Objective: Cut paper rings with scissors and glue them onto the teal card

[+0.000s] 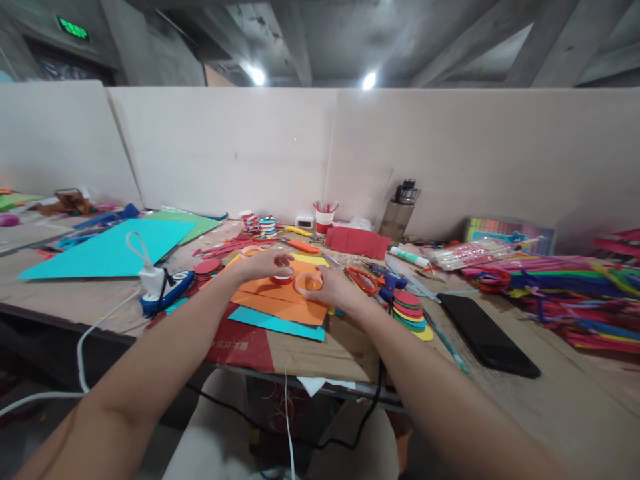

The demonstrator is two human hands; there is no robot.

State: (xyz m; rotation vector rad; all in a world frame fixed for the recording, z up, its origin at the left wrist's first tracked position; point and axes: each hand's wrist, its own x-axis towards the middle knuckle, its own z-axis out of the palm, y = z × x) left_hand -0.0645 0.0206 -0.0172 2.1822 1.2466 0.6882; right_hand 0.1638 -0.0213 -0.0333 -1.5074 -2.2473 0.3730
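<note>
My left hand (267,264) reaches in from the left, its curved fingers at the upper edge of a small red and white round piece (283,279). Part of that piece is hidden under the fingers. Just to the right, my right hand (334,287) has its thumb and fingers on the right side of a clear ring like a tape roll (309,285). Both pieces are over orange paper sheets (280,307), with a turquoise sheet (277,325) sticking out beneath. Another pale ring (251,251) lies behind my left wrist.
Orange-handled scissors (363,281), a blue glue gun (390,283) and stacked coloured discs (410,313) lie right of my hands. Farther right are a black phone (487,333) and pipe cleaners (575,283). A power strip (167,293) sits left; a bottle (399,212) stands behind.
</note>
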